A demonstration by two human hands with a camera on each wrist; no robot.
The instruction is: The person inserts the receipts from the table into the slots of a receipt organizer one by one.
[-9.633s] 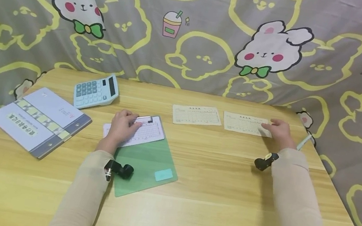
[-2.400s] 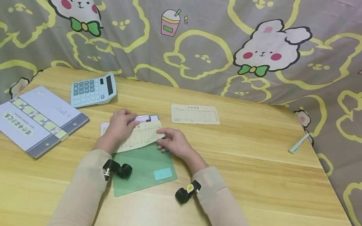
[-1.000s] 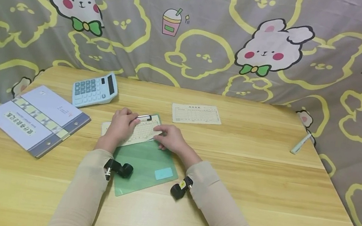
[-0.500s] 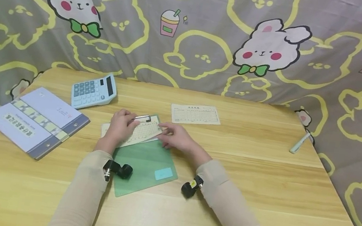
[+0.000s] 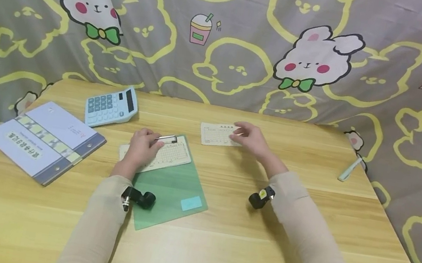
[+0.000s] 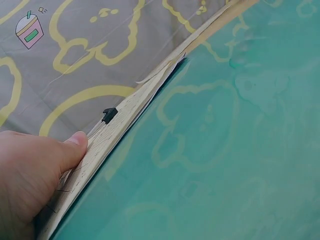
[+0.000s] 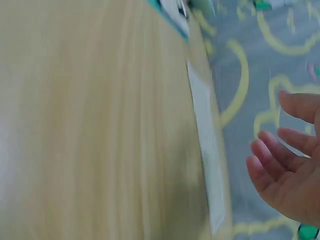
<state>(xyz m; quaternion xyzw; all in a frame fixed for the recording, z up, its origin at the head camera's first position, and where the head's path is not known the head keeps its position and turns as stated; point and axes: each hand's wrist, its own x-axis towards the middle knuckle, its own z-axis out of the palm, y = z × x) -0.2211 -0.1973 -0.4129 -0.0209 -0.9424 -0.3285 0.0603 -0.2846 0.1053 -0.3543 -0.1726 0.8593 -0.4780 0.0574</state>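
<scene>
A green clipboard [image 5: 171,199] lies on the table, with cream printed slips [image 5: 171,155] at its clip end. My left hand [image 5: 140,150] grips the left part of the metal clip [image 5: 168,138]; in the left wrist view its thumb [image 6: 75,147] lies over the slips' edge, and the other fingers are mostly hidden. Another cream printed slip [image 5: 214,134] lies flat behind the clipboard, to its right. My right hand [image 5: 253,140] hovers over that slip's right end with fingers loosely bent and holding nothing; the right wrist view shows the fingers apart from the slip [image 7: 205,135].
A light blue calculator [image 5: 109,106] stands at the back left. In front of it lies a lilac ledger book [image 5: 45,140]. A pale green pen [image 5: 350,168] rests near the table's right edge. A patterned curtain [image 5: 242,40] hangs behind the table [image 5: 257,258].
The right-hand slip on the table went onto the clipboard, where my right hand straightened it. Just now that hand let go and moved right and back to the other slip. My left hand stayed.
</scene>
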